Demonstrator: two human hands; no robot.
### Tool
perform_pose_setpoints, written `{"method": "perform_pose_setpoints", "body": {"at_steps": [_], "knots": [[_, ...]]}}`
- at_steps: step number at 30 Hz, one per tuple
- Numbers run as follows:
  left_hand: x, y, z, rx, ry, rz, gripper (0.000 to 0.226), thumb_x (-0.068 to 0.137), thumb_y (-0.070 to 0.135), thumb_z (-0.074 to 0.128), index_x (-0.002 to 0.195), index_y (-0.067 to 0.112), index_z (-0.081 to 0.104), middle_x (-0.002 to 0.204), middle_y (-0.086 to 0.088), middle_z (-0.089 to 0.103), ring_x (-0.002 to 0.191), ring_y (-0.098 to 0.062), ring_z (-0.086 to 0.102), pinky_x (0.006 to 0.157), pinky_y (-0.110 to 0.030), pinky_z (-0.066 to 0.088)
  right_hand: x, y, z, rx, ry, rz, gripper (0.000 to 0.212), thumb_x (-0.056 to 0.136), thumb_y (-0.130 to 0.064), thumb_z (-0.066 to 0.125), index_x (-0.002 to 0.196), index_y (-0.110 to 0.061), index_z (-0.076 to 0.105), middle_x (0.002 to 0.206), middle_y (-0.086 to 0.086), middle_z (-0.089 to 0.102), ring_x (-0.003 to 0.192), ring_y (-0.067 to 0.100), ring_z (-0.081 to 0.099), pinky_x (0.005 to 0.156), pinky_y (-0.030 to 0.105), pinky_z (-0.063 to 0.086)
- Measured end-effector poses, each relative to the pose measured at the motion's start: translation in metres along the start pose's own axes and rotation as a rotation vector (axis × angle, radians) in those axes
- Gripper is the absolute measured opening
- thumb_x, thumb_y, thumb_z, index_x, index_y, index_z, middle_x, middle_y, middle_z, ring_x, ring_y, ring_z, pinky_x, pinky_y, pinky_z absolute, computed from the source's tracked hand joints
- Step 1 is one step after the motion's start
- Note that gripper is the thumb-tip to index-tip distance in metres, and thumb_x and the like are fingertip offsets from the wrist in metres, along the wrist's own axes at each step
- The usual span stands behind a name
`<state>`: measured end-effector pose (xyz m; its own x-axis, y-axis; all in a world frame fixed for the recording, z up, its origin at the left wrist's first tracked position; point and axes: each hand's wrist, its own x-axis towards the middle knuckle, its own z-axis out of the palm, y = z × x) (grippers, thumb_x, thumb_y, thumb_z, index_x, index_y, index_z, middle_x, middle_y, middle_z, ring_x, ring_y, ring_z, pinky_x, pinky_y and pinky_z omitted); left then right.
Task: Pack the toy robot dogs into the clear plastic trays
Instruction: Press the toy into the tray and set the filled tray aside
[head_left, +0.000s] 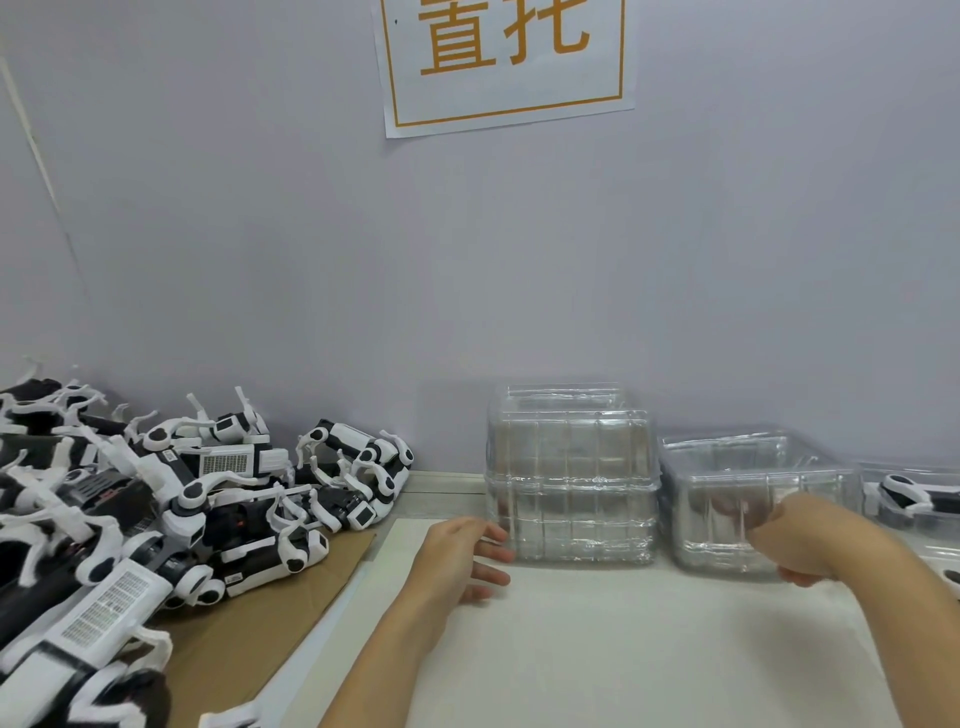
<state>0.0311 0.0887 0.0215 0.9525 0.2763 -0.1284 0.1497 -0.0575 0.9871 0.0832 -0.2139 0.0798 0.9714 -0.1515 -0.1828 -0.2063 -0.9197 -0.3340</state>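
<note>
Trays (571, 483) between hands: left (457, 558) relaxed alongside, right (800, 540) apparently gripping one.

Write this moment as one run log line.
left hand: open, touching tall clear plastic tray stack | right hand: gripping lower clear tray stack | white-black toy robot dogs: unpacked

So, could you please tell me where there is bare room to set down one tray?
Bare white mat lies in front of the tray stacks, between the forearms. The cardboard at left is crowded with toy dogs, bare only at its near right edge.
</note>
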Motion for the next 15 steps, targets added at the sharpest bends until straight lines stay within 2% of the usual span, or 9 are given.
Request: {"method": "perform_pose_setpoints", "body": {"at_steps": [2, 3, 6, 8, 10, 11, 13, 15], "knots": [[0.000, 0.000, 0.000, 0.004, 0.000, 0.003, 0.026, 0.098, 0.014, 0.045, 0.095, 0.006, 0.069, 0.082, -0.008, 0.076, 0.068, -0.025, 0.069, 0.055, -0.027, 0.046, 0.003, -0.004, 0.001, -0.008, 0.040, -0.036, 0.039, 0.099, -0.031, 0.051, 0.065, -0.013, 0.057, 0.067, 0.005, 0.068, 0.061, 0.019, 0.060, 0.065, 0.024, 0.052], [0.001, 0.000, 0.000, 0.006, 0.000, 0.004, 0.026, 0.098, 0.014, 0.045, 0.095, 0.006, 0.069, 0.081, -0.008, 0.076, 0.068, -0.025, 0.069, 0.055, -0.027, 0.046, 0.003, -0.007, 0.000, -0.011, 0.070, -0.054, 0.039, 0.098, -0.033, 0.053, 0.063, -0.014, 0.053, 0.067, 0.005, 0.064, 0.067, 0.021, 0.059, 0.070, 0.027, 0.052], [0.001, -0.001, 0.000, 0.012, 0.001, 0.012, 0.026, 0.098, 0.014, 0.045, 0.093, 0.007, 0.069, 0.080, -0.007, 0.076, 0.067, -0.024, 0.069, 0.054, -0.027, 0.046, -0.002, -0.025, -0.001, 0.052, 0.200, -0.102, 0.033, 0.093, -0.024, 0.055, 0.063, -0.017, 0.043, 0.070, 0.006, 0.053, 0.072, 0.025, 0.052, 0.061, 0.029, 0.041], [0.001, -0.001, 0.000, 0.015, 0.002, 0.019, 0.025, 0.098, 0.014, 0.046, 0.092, 0.008, 0.069, 0.079, -0.006, 0.075, 0.065, -0.023, 0.069, 0.054, -0.027, 0.046, -0.010, -0.042, 0.002, 0.129, 0.342, -0.183, 0.025, 0.092, -0.024, 0.055, 0.068, -0.015, 0.051, 0.074, 0.006, 0.058, 0.075, 0.027, 0.054, 0.065, 0.031, 0.042], [0.001, -0.001, 0.000, 0.017, 0.005, 0.024, 0.025, 0.098, 0.014, 0.046, 0.091, 0.008, 0.069, 0.080, -0.006, 0.075, 0.065, -0.022, 0.068, 0.055, -0.027, 0.045, -0.018, -0.059, 0.009, 0.249, 0.494, -0.343, 0.011, 0.093, -0.024, 0.057, 0.087, -0.014, 0.058, 0.096, 0.007, 0.063, 0.088, 0.029, 0.056, 0.075, 0.033, 0.043], [0.001, -0.001, 0.001, 0.017, 0.007, 0.026, 0.025, 0.098, 0.014, 0.046, 0.091, 0.008, 0.069, 0.081, -0.007, 0.075, 0.064, -0.022, 0.068, 0.055, -0.027, 0.045, -0.022, -0.067, 0.014, 0.303, 0.540, -0.440, 0.011, 0.093, -0.023, 0.059, 0.101, -0.015, 0.058, 0.113, 0.008, 0.058, 0.096, 0.028, 0.055, 0.080, 0.033, 0.041], [0.001, -0.002, 0.001, 0.016, 0.011, 0.030, 0.025, 0.098, 0.014, 0.046, 0.091, 0.008, 0.069, 0.081, -0.007, 0.075, 0.063, -0.022, 0.067, 0.054, -0.027, 0.045, -0.030, -0.077, 0.025, 0.296, 0.527, -0.624, 0.040, 0.093, -0.023, 0.061, 0.131, -0.023, 0.049, 0.147, 0.003, 0.032, 0.112, 0.025, 0.054, 0.090, 0.034, 0.041], [0.001, -0.002, 0.002, 0.015, 0.013, 0.034, 0.025, 0.098, 0.013, 0.046, 0.091, 0.008, 0.069, 0.080, -0.006, 0.075, 0.063, -0.021, 0.067, 0.054, -0.027, 0.046, -0.033, -0.083, 0.037, 0.204, 0.407, -0.687, 0.067, 0.096, -0.028, 0.059, 0.153, -0.035, 0.023, 0.163, -0.016, -0.005, 0.123, 0.019, 0.052, 0.103, 0.038, 0.041]]}}
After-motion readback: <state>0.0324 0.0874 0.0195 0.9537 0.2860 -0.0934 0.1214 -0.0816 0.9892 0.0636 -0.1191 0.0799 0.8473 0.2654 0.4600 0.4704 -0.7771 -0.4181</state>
